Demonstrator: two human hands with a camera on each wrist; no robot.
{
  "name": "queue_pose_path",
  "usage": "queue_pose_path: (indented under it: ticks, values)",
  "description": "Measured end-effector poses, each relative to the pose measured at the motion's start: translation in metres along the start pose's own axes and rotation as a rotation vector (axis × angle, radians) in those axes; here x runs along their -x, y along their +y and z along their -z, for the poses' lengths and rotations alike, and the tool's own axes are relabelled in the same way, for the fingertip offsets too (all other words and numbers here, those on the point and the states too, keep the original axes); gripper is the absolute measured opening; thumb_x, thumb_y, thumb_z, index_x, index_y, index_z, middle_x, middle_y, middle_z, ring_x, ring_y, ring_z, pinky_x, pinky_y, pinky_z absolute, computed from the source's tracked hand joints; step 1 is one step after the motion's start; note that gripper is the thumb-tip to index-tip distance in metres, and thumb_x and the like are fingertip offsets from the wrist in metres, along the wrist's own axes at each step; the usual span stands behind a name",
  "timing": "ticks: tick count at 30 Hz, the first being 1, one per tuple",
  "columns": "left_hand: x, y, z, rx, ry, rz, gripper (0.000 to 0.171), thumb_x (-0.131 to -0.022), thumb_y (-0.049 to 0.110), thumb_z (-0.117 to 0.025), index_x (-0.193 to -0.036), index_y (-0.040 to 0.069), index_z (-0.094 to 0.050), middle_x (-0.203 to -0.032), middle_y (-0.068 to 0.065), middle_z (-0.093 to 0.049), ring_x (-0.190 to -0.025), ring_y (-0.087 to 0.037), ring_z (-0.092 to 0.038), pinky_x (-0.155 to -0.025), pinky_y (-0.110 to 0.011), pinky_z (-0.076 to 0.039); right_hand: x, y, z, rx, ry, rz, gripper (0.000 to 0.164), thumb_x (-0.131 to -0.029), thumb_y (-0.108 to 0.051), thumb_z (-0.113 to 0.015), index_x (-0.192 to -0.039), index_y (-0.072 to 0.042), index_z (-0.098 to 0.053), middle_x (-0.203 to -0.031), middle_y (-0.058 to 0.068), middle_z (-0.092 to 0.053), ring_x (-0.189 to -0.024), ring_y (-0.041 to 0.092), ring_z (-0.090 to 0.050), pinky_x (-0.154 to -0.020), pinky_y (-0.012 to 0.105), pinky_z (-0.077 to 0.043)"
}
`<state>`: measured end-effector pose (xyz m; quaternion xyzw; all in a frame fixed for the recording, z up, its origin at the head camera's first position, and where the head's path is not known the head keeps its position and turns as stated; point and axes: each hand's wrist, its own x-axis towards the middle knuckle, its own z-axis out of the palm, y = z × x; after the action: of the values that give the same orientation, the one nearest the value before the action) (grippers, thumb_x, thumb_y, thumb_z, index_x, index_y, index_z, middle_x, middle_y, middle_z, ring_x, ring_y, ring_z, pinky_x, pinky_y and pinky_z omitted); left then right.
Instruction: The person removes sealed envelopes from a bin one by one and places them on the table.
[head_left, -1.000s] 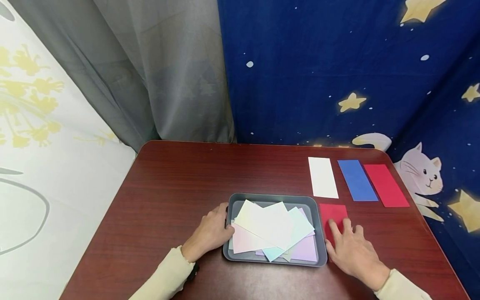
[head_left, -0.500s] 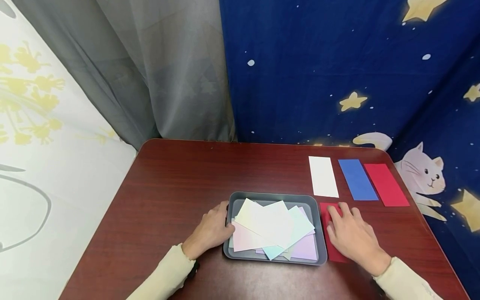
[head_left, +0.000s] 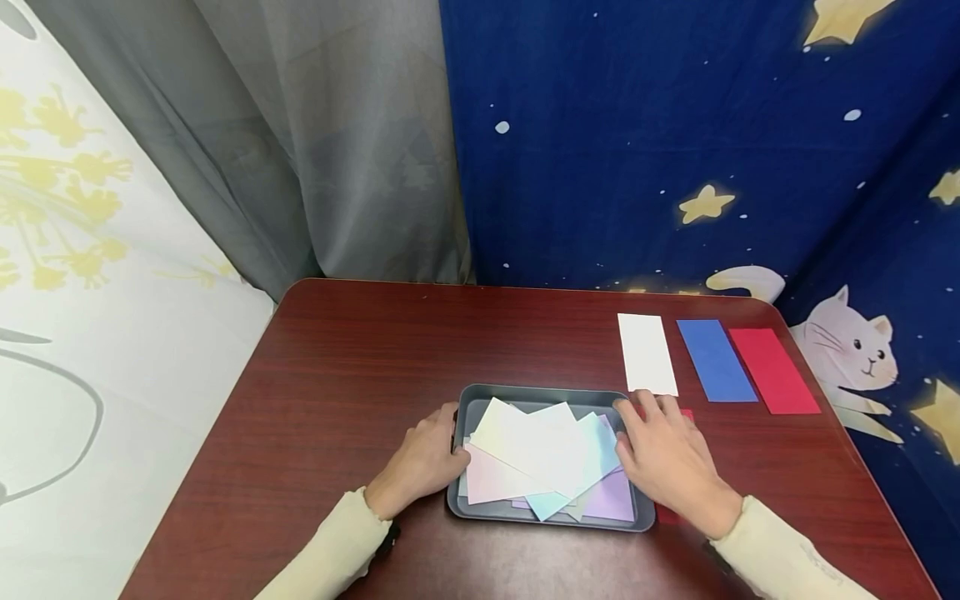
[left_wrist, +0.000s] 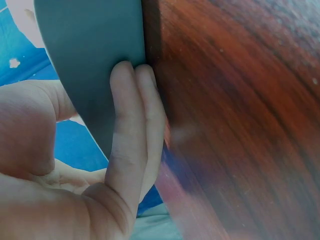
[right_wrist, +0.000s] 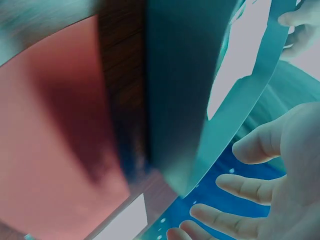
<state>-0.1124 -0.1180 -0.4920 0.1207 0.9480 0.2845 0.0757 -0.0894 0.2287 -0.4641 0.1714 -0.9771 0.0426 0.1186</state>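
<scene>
Head cam: L hand grips tray L side, R hand over R end, fingers spread

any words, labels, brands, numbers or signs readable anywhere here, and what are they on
None can be read in any view.
Paper pieces in the tray: no lettering visible.
Right sleeve: a faint mark, too unclear to read or to tell whether it is lettering.
Blue curtain: pictures only, such as stars.
</scene>
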Motion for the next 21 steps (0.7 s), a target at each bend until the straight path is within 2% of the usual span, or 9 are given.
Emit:
queue_pose_path:
  ticks: [3, 6, 11, 16, 21]
  values:
    - [0.000, 0.000, 0.000, -0.001, 0.006, -0.002, 0.060, -0.079, 0.018, -0.064, -0.134, 0.001, -0.049, -0.115, -0.010, -0.061, -0.085, -0.022, -0.062, -0.071, -0.040, -0.051, -0.006, -0.010, -0.003, -0.009, 0.011, 0.046, 0.042, -0.084, -0.027, -0.063, -0.121, -0.007, -0.061, -0.114, 0.016, -0.054, -0.099, 0.035, -0.050, -0.055, 0.039, -0.049]
    - [0.000, 0.000, 0.000, -0.003, 0.006, 0.000, 0.060, -0.079, 0.018, -0.064, -0.134, 0.001, -0.049, -0.115, -0.010, -0.061, -0.086, -0.023, -0.062, -0.071, -0.040, -0.051, -0.011, -0.019, -0.006, -0.006, 0.019, 0.103, 0.042, -0.084, -0.028, -0.063, -0.120, -0.006, -0.062, -0.109, 0.014, -0.055, -0.097, 0.033, -0.050, -0.055, 0.036, -0.047]
    - [0.000, 0.001, 0.000, -0.001, -0.005, 0.004, 0.060, -0.081, 0.019, -0.063, -0.136, 0.001, -0.048, -0.117, -0.010, -0.061, -0.087, -0.022, -0.062, -0.072, -0.039, -0.051, -0.019, -0.035, -0.011, 0.008, 0.017, 0.184, 0.042, -0.083, -0.030, -0.064, -0.118, -0.008, -0.062, -0.103, 0.010, -0.056, -0.093, 0.033, -0.051, -0.061, 0.039, -0.047]
    - [-0.001, 0.001, 0.001, 0.004, -0.013, 0.009, 0.060, -0.082, 0.019, -0.064, -0.136, 0.001, -0.047, -0.118, -0.011, -0.060, -0.088, -0.023, -0.062, -0.073, -0.039, -0.051, -0.025, -0.050, -0.012, 0.016, -0.039, 0.218, 0.042, -0.083, -0.035, -0.064, -0.118, -0.011, -0.061, -0.106, 0.009, -0.056, -0.097, 0.033, -0.052, -0.067, 0.043, -0.049]
    - [0.000, 0.001, 0.001, 0.009, -0.013, 0.020, 0.059, -0.082, 0.018, -0.064, -0.136, 0.002, -0.048, -0.117, -0.010, -0.061, -0.089, -0.023, -0.062, -0.074, -0.040, -0.051, -0.030, -0.063, -0.015, 0.001, -0.097, 0.269, 0.045, -0.084, -0.039, -0.064, -0.121, -0.013, -0.061, -0.114, 0.010, -0.057, -0.102, 0.030, -0.052, -0.066, 0.043, -0.051]
